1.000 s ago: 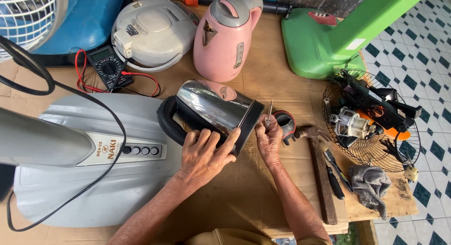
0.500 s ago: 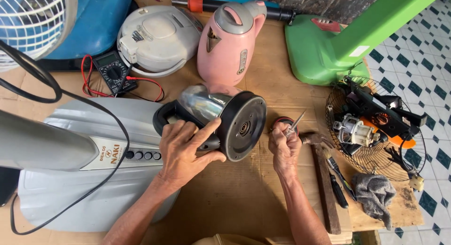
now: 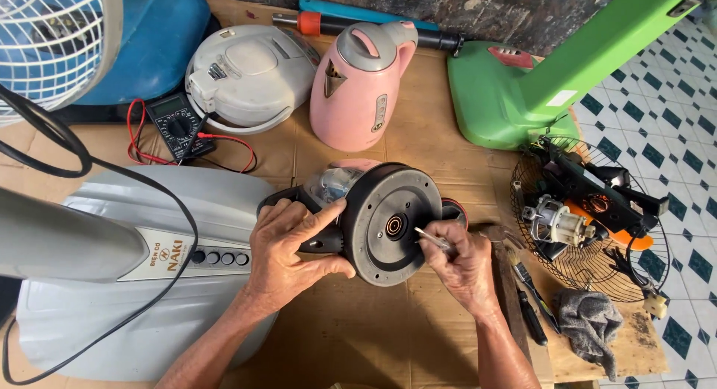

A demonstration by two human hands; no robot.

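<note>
Kettle (image 3: pixel 373 217) in left hand (image 3: pixel 287 247)

Only the person's two forearms and hands come into view from below, and both arms are bare as far as the lower edge, with no sleeve, cuff, glove or watch on either. The left hand (image 3: pixel 287 243) is broad, the knuckles prominent and the back creased with fine wrinkles. The right hand (image 3: pixel 464 266) looks much the same: lined, sinewy, tendons standing out toward the wrist. No ring shows on any finger. The nails that can be seen are short. Both forearms are lean.
</note>
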